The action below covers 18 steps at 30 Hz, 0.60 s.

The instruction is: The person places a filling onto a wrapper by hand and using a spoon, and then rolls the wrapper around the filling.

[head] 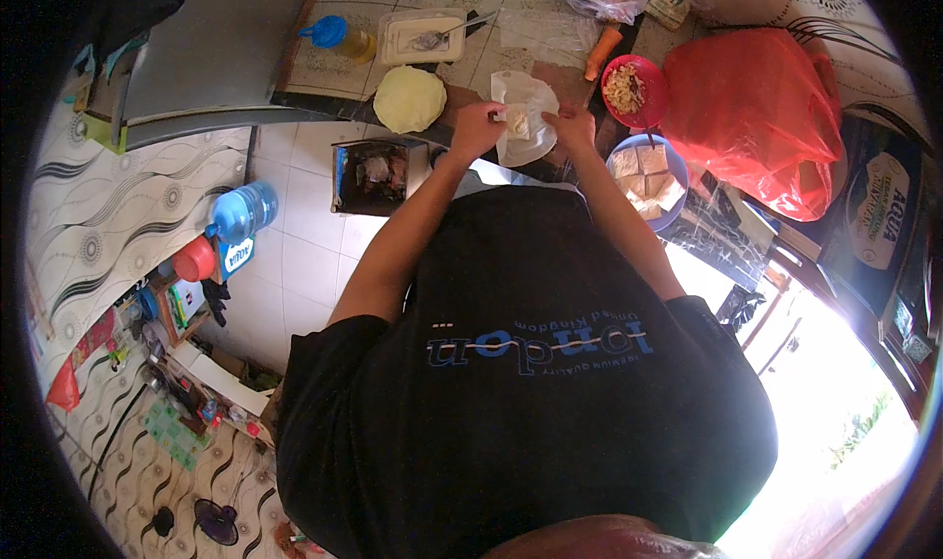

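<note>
Between my hands a thin, translucent white wrapper sheet (532, 146) is spread at the counter's front edge. A small pale square piece (518, 122) lies on it, its makeup too small to tell. My left hand (477, 128) pinches the sheet's left side, and my right hand (573, 126) grips its right side. To the left sits a round stack of pale yellow wrappers (409, 99). On the right, a red bowl (658, 84) holds crumbly yellowish filling (623, 90). Nearer me, a blue bowl (681, 216) contains several white square pieces (653, 159).
Behind the stack stand a rectangular tub (384, 36) of pale paste with a spoon (468, 23) and a blue-capped bottle (335, 37). An orange carrot-like item (603, 53) lies near the red bowl. A large red plastic bag (751, 117) bulges at right. An open box (376, 172) sits below the counter.
</note>
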Tool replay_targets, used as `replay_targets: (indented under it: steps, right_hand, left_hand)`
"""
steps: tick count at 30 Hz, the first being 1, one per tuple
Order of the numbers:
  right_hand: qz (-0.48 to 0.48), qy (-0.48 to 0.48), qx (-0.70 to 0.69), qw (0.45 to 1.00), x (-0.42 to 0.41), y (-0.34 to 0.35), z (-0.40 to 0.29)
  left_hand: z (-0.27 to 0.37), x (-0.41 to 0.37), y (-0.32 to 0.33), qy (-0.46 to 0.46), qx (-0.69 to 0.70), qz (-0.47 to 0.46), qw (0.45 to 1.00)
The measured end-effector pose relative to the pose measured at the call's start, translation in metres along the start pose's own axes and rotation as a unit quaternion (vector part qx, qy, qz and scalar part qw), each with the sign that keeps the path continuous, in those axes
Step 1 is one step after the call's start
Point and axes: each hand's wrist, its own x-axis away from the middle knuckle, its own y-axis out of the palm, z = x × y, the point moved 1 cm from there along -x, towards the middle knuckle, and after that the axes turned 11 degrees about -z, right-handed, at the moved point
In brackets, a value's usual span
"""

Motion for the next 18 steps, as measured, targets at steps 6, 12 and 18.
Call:
replay_targets:
  steps: [6,12,18]
  right_hand:
    - [-0.025,0.055,-0.114,0.992,-0.015,0.009,0.026]
    - [-0.015,0.024,-0.062,0.998,-0.012,0.008,0.024]
    - [-0.024,0.017,-0.017,0.999,-0.005,0.004,0.013]
  left_hand:
    - [0.018,-0.019,0.011,-0.004,0.033,-0.038,0.999]
    - [0.016,-0.031,0.024,0.007,0.035,-0.054,0.998]
    - [0.017,-0.033,0.027,-0.013,0.018,-0.061,0.998]
